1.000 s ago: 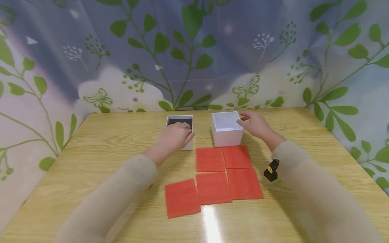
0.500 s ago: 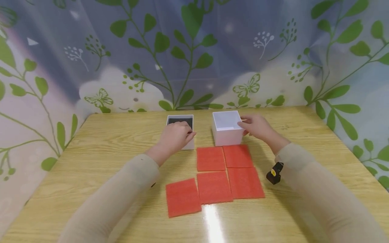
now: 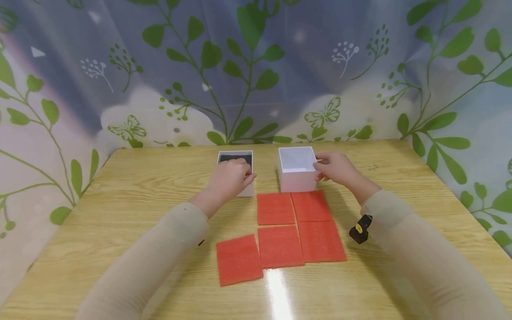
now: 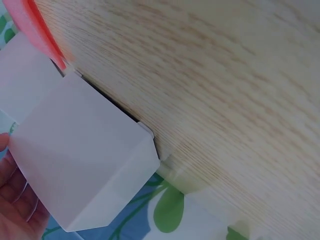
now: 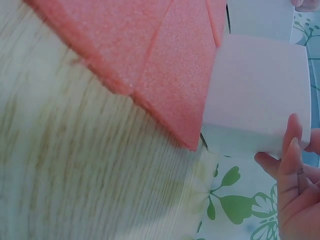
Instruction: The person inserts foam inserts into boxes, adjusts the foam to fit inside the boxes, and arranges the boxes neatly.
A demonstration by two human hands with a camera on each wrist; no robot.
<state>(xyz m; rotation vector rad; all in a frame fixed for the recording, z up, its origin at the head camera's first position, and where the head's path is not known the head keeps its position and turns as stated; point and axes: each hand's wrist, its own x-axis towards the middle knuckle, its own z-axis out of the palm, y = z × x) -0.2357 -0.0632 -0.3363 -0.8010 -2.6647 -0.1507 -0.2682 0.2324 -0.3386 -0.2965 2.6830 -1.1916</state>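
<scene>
Backdrop: leaf-and-butterfly print curtain (image 3: 296, 120), spanning the full width behind the tabletop (image 3: 140, 191), which is pale wood-grain with a bright glare streak near the front. Two beige sleeves (image 3: 156, 249) reach in from the near edge. Right white box (image 3: 299, 181) stands upright and open-topped at the far middle of the tabletop, pale inside. Left white box (image 4: 80, 145), also upright and open, stands apart from it to the left; it appears narrower. Left hand (image 3: 230, 178) lies across the left box's opening, knuckles up, fingers directed down at the interior; fingertips hidden in the head view, so cannot tell whether they are together or clamped on anything. Right hand (image 3: 340, 169) is at the right wall of the right box, fingers slightly bent and partly spread, touching near the rim; pinch or mere contact cannot be told. Five red squares (image 3: 281, 246) lie flat: two in the far row just in front of the right box, three in the near row, the leftmost slightly turned. Dark material (image 3: 226, 157) sits inside the left box, partly covered by the hand. Black device (image 3: 360, 229) with a yellow mark, at the right cuff.
</scene>
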